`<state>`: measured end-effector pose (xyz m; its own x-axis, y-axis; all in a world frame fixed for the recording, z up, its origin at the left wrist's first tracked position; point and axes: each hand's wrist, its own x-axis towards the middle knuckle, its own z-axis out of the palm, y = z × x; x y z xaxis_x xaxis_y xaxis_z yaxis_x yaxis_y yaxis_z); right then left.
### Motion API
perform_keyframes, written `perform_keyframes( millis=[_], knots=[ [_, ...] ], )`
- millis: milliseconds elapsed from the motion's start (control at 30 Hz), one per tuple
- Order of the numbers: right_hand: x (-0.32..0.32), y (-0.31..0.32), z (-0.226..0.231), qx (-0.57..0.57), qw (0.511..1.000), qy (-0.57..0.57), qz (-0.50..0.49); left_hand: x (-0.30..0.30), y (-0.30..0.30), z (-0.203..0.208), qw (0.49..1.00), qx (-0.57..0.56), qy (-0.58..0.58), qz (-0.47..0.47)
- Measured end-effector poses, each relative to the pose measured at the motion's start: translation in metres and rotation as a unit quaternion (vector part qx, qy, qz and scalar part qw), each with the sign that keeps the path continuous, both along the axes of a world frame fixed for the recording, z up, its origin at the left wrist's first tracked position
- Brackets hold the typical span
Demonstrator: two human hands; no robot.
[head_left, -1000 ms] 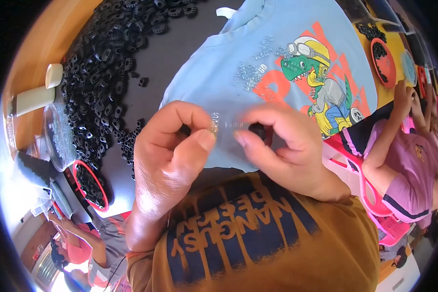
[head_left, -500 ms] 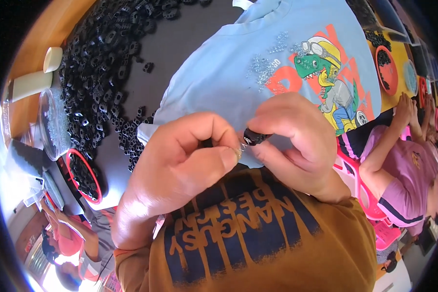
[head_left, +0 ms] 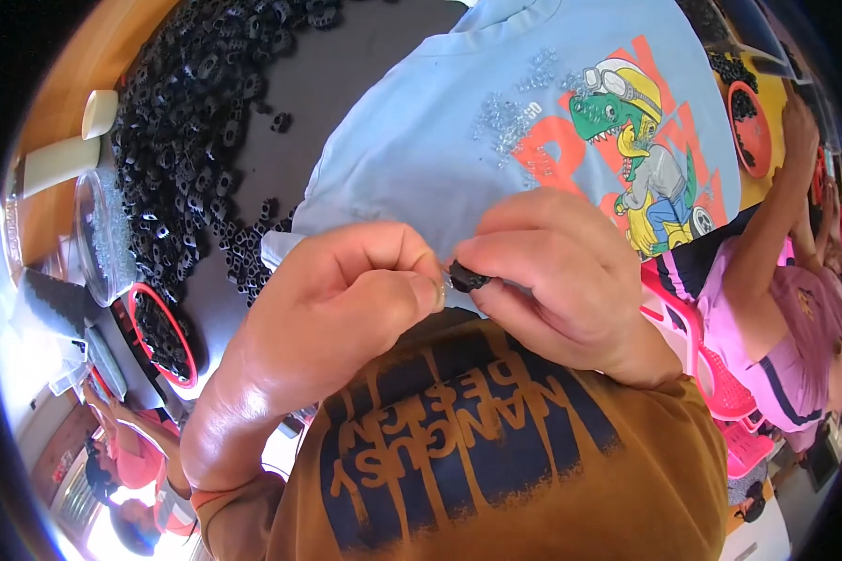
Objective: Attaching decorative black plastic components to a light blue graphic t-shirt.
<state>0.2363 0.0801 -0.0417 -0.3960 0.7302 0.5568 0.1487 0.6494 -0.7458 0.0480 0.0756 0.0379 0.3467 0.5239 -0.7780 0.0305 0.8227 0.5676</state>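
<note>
My right hand (head_left: 561, 276) pinches a small black plastic piece (head_left: 466, 278) that looks like a cord lock part, between thumb and fingers. Close by on its left, my left hand (head_left: 365, 285) is closed, thumb against forefinger, on a tiny shiny bit (head_left: 442, 292) that resembles a small spring; the fingers mostly cover it. The two hands' tips almost meet at the black piece. Beyond them lies a light blue T-shirt (head_left: 393, 178) with a dinosaur print, and small clear, spring-like pieces (head_left: 503, 126) are scattered on it.
A large heap of black plastic pieces (head_left: 182, 140) covers the table's left side. Beside it stand a clear tub (head_left: 112, 238) of shiny bits and a red-rimmed basket (head_left: 193, 360) of black pieces. Another red basket (head_left: 750, 140) is at right, near a person in a pink shirt (head_left: 758, 318).
My hands have drawn closer together, and the black piece has turned and shifted slightly left. The shiny bit is now less visible. The person at right has raised an arm.
</note>
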Motion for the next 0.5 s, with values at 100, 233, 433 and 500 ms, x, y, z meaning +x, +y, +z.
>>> perform_keyframes(
  millis=[100,233,433,500],
  knots=[
    [-0.001,0.000,0.001,0.016,1.000,-0.014,0.005,0.006,-0.003,0.000,0.993,0.087,0.067,-0.033],
    [-0.003,-0.001,0.006,-0.078,0.997,0.002,0.029,0.011,-0.014,0.000,0.918,0.308,0.231,-0.096],
    [-0.004,-0.010,0.008,-0.272,0.954,0.092,0.091,-0.003,-0.031,-0.010,0.927,0.358,0.100,0.049],
    [-0.008,-0.010,0.006,-0.282,0.947,0.121,0.096,0.002,-0.034,-0.008,0.927,0.346,0.101,0.099]
  ],
)
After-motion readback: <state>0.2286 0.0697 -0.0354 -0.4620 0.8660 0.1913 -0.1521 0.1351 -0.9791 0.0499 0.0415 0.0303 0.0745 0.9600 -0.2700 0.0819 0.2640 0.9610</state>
